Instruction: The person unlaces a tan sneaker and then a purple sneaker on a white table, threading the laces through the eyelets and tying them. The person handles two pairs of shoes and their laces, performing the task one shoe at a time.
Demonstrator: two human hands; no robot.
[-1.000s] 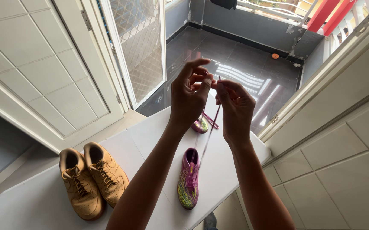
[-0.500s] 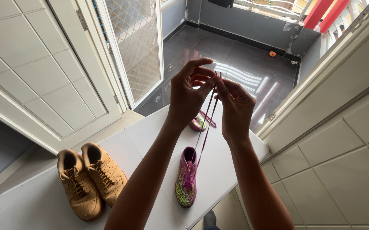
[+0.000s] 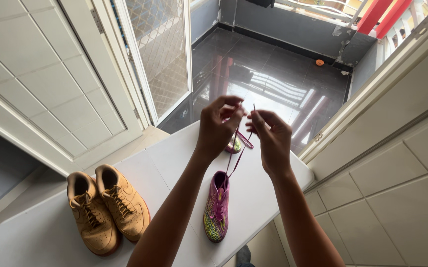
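Head view, looking down over a white rectangular table (image 3: pixel 263 198). Both hands are raised above its far end. Left hand (image 3: pixel 219 129) – fingers curled, thumb and fingertips pinching a thin dark-magenta shoelace (image 3: pixel 237 159). Right hand (image 3: pixel 272 137) – fingers bent inward, pinching the same lace near its upper end, just beside the left hand; whether the 2 hands touch cannot be told.

The lace runs down taut to a pink low-cut sports shoe with a yellow-green striped toe (image 3: pixel 217 206), lying on the table below the hands, toe toward the camera. A 2nd shoe of the same colours (image 3: pixel 233 145) lies farther off, mostly hidden behind the left hand.

A pair of tan lace-up sneakers (image 3: pixel 106 206) stands side by side at the table's left, well apart from the pink shoe.
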